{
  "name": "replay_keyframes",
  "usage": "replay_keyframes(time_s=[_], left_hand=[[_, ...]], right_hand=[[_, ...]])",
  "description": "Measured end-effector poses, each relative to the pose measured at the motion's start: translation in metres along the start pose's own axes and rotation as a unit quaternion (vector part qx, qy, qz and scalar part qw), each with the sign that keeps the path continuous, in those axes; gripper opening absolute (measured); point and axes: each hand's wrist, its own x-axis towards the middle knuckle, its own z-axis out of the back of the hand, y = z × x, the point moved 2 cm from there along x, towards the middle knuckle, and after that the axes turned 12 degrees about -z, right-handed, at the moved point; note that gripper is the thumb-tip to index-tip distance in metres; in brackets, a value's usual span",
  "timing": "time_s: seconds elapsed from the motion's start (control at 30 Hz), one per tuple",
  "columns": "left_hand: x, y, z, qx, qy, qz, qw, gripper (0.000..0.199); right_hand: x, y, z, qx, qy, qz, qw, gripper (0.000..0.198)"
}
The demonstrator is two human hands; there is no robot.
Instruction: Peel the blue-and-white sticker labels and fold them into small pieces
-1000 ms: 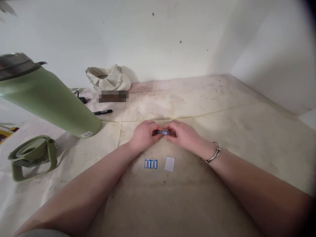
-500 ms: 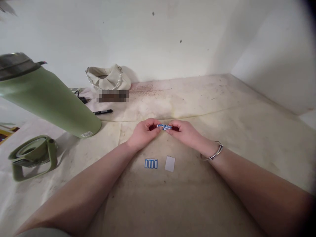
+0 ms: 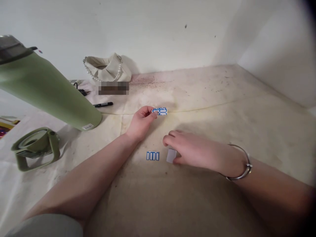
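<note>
The left hand is pinching a small blue-and-white label strip between thumb and fingertips, lifting it beyond the blue sticker strip lying on the cloth-covered table. The right hand is resting just right of that sticker strip, its fingertips pressing on, possibly gripping, the white card. A green bottle is standing far left of the sticker strip.
</note>
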Motion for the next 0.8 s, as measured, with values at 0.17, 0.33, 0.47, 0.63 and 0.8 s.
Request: replay_keyframes(time_s=[0.17, 0.33, 0.47, 0.63, 0.8], left_hand=[[-0.0002, 0.0008, 0.0001, -0.036, -0.001, -0.008, 0.999, 0.015], [0.0002, 0.0026, 0.0006, -0.045, 0.002, -0.005, 0.999, 0.015], [-0.0003, 0.0009, 0.0001, -0.059, -0.006, 0.003, 0.998, 0.016], [-0.0006, -0.0016, -0.0007, -0.075, -0.01, 0.017, 0.997, 0.015], [-0.0007, -0.0007, 0.0005, -0.081, -0.008, 0.009, 0.997, 0.014]], right_hand=[[0.0021, 0.0016, -0.0043, -0.012, 0.025, 0.009, 1.0, 0.009], [0.0005, 0.0045, 0.0015, 0.004, 0.018, 0.027, 0.999, 0.018], [-0.0014, 0.0099, 0.0034, -0.014, 0.012, 0.056, 0.998, 0.019], [0.0003, 0.0098, 0.0018, -0.006, 0.007, 0.092, 0.996, 0.01], [0.0017, 0.0087, 0.0, -0.006, -0.006, 0.089, 0.996, 0.012]])
